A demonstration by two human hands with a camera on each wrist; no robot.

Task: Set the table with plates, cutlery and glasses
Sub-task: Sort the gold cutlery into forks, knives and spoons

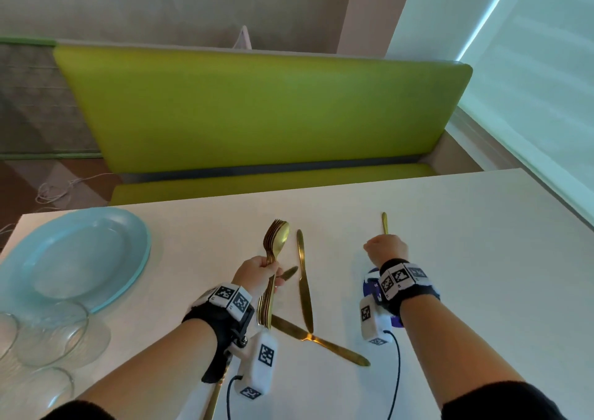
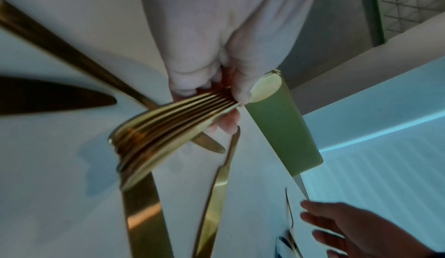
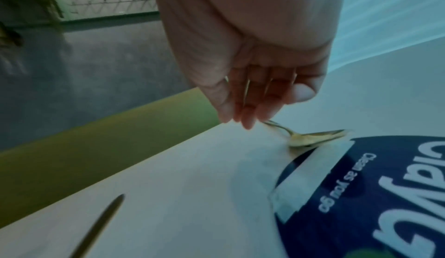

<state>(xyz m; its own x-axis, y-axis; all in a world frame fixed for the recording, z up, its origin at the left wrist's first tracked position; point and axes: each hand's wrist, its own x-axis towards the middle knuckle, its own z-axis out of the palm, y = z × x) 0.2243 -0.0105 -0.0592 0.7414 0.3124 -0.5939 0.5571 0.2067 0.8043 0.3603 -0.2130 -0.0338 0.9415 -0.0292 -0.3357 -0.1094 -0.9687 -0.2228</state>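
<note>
At the near middle of the worktop (image 1: 450, 259), you are in the cutlery stage of the setting: your left hand (image 1: 258, 273) is curled round the handles of a nested bundle of gold spoons (image 1: 277, 238), bowls pointing toward the far edge and lifted clear of the surface. Your right hand (image 1: 385, 251), toward the right side, comes down on a single gold spoon (image 1: 384, 222) lying apart from the rest. In the right wrist view the fingers (image 3: 248, 109) hang together, lightly bent, tips at the spoon's handle (image 3: 277, 126), with the bowl lying at the edge of a dark blue printed packet (image 3: 385, 195). Whether they already pinch the handle cannot be told from these pictures.

Three gold knives lie loose between and before your hands: one long knife (image 1: 303, 278) pointing to the far edge, just right of the bundle; a second knife (image 1: 321, 342) slanting across the near part, its blade touching the first; and the tip of a third knife (image 1: 287, 272) showing beside your left fingers.

Toward the left edge sits the pale blue plate (image 1: 77, 259), and at the near left corner a cluster of clear glasses (image 1: 48, 339), none yet dealt out to places.

By the look of it, the next move calls for a fine pinch on the thin, flat handle, which sits low on the worktop and may slide. Then carry it to the bundle or to its place beside a plate.
</note>
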